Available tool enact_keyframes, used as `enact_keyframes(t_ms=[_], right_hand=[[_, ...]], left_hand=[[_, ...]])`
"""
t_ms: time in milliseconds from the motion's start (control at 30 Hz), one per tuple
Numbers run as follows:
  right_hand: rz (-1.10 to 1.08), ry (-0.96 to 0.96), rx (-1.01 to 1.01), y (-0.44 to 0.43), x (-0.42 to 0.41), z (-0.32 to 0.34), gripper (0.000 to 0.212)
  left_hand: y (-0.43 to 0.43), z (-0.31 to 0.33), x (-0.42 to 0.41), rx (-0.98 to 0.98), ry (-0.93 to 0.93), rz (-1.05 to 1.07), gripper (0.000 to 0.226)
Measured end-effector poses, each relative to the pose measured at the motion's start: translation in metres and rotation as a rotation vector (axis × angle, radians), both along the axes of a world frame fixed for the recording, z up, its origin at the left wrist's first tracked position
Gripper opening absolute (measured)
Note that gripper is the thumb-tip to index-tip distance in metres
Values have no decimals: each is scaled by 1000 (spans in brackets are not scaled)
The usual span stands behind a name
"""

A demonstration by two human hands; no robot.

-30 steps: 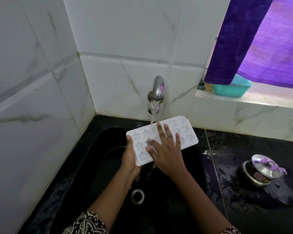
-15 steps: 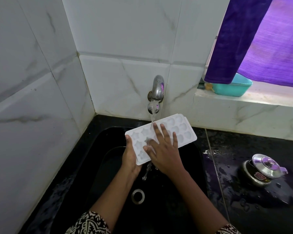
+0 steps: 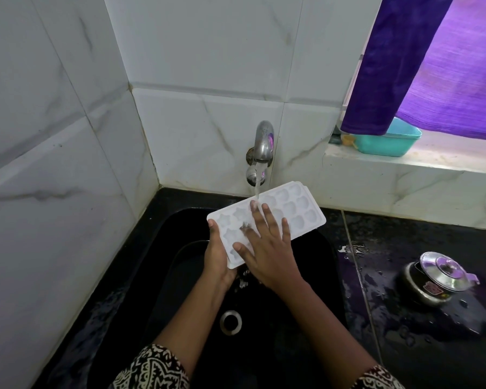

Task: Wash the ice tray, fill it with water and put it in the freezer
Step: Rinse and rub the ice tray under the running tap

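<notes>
The fingers (image 3: 267, 217) of the right hand (image 3: 270, 248) lie straight and spread, pressed flat on the upper face of the white plastic ice tray (image 3: 298, 209), covering its middle moulds. The left hand (image 3: 218, 256) grips the tray's near left end, thumb hooked over the rim and the other fingers hidden beneath.

The tray is held tilted above the black sink basin (image 3: 166, 276), directly under the steel wall tap (image 3: 263, 141). A thin stream of water (image 3: 257, 186) falls from the tap onto the right fingertips and the tray, and drops splash off below the hands. The round metal drain (image 3: 230, 321) sits in the basin floor beneath the forearms.

To the right, on the wet black stone desk (image 3: 390, 248), stands a small steel pot with a shiny lid (image 3: 435, 276). On the marble ledge behind, a teal plastic tub (image 3: 387, 141) sits partly behind a purple curtain (image 3: 404, 66).
</notes>
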State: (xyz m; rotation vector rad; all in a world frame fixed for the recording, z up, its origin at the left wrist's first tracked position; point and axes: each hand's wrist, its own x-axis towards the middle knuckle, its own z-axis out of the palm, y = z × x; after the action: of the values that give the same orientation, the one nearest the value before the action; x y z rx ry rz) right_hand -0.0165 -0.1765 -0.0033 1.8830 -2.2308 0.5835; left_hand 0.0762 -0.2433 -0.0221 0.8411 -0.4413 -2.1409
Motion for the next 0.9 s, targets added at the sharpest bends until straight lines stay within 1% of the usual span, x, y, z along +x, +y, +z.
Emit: enact_keyframes(t_ms=[67, 133, 200, 267, 333, 433, 567, 633, 733, 833, 900], right_hand=[[27, -17, 25, 1, -13, 4, 64], [5, 34, -21, 0, -13, 5, 63], [-4, 49, -38, 0, -4, 3, 62], [22, 25, 5, 2, -4, 1, 73], [33, -8, 16, 3, -13, 5, 77], [-22, 2, -25, 1, -9, 6, 69], [20, -40, 22, 6, -7, 1, 76], [5, -31, 20, 6, -15, 3, 72], [-39, 15, -14, 4, -4, 2, 64], [-8, 11, -17, 6, 0, -3, 70], [-25, -4, -23, 8, -9, -2, 69]], left_hand=[[1, -1, 2, 31, 5, -12, 77], [3, -1, 0, 53, 31, -37, 76], [4, 0, -2, 23, 11, -42, 76], [1, -2, -1, -2, 5, -24, 81], [-1, -6, -1, 9, 11, -27, 85], [1, -4, -3, 7, 14, -44, 78], [-1, -1, -2, -15, 14, -33, 71], [2, -1, 0, 3, 33, -64, 72], [6, -3, -3, -2, 52, -81, 74], [2, -3, -1, -11, 48, -54, 74], [4, -2, 1, 8, 56, -84, 77]])
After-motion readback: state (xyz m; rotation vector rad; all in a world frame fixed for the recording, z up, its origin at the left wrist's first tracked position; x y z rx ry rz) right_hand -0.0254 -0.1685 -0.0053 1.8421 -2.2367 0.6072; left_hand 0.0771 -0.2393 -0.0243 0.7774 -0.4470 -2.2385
